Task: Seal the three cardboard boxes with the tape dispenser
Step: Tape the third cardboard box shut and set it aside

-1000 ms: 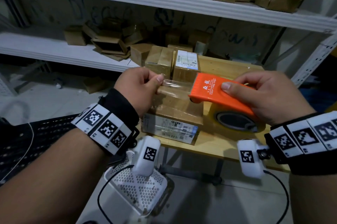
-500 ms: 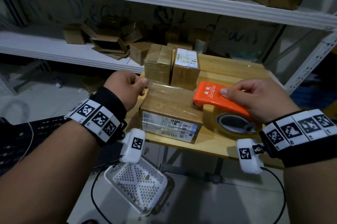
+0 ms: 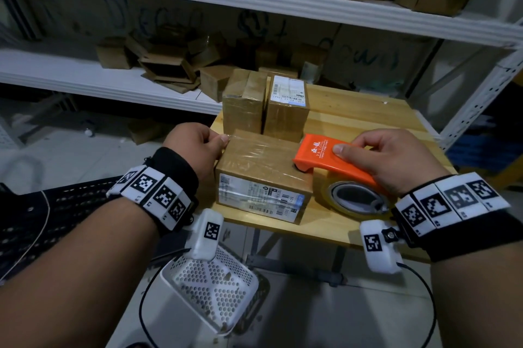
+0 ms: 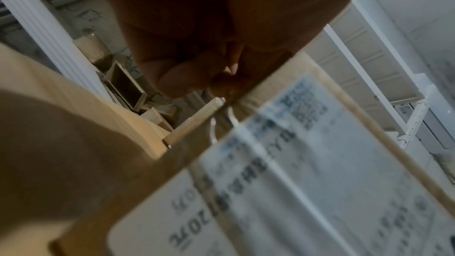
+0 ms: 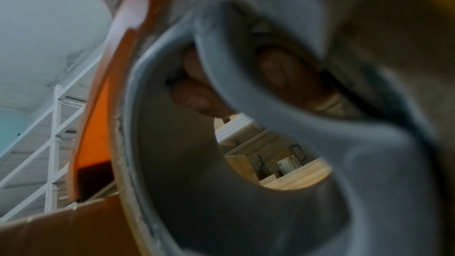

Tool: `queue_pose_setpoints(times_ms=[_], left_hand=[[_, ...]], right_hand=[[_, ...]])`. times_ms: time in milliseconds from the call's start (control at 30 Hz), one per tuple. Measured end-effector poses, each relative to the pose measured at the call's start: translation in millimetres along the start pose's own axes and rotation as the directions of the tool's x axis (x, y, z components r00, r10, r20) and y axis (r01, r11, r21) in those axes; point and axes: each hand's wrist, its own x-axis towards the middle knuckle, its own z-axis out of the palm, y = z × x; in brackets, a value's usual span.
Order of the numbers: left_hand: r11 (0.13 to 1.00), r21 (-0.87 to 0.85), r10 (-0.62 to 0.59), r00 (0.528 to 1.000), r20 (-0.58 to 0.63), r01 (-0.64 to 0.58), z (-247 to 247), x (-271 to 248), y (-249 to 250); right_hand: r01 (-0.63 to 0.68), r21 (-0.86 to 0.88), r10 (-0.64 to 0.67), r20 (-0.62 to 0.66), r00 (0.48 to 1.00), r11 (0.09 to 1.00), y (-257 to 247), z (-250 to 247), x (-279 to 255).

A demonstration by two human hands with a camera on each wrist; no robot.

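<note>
Tape dispenser [image 3: 336,166] looks light and rigid; my right hand [image 3: 387,158] grips it at 3 o'clock, left hand [image 3: 195,146] pinching the tape end onto the stiff box [image 3: 263,172].

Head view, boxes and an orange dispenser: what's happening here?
A person is taping the nearest cardboard box on a wooden table. The left hand pins the clear tape's end at the box's left edge, while the right hand holds the orange tape dispenser at its right edge. Two more boxes stand behind.
</note>
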Motion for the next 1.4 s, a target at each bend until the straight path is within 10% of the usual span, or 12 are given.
queue_pose_setpoints(times_ms=[467, 633, 767, 933, 1400], left_hand=[[0.996, -0.067, -0.065, 0.995, -0.075, 0.06, 3.4, -2.4, -4.5], [0.963, 0.191, 0.226, 0.954, -0.195, -0.19, 3.2, -6.0, 1.5], [0.855, 0.352, 0.418, 0.908, -0.034, -0.381, 6.9, -19.5, 18.7], [0.701, 0.624, 0.157, 0.928, 0.337, -0.345, 23.5, -23.0, 23.0], [0.642, 0.692, 0.12, 0.935, 0.334, -0.329, 27.2, -26.3, 19.7]], right_hand=[[-0.013, 0.041, 0.012, 0.014, 1.0, 0.999, 2.3, 2.2, -2.6], [-0.019, 0.074, 0.017, 0.032, 0.999, 0.997, 3.5, 6.7, -0.7], [-0.006, 0.077, 0.004, 0.028, 1.0, 0.997, 2.7, 12.5, 0.0], [0.024, 0.053, -0.026, 0.025, 0.999, 0.998, 3.8, 15.5, 0.6], [0.02, 0.059, -0.022, 0.039, 0.999, 0.998, 11.8, 14.1, -2.4]])
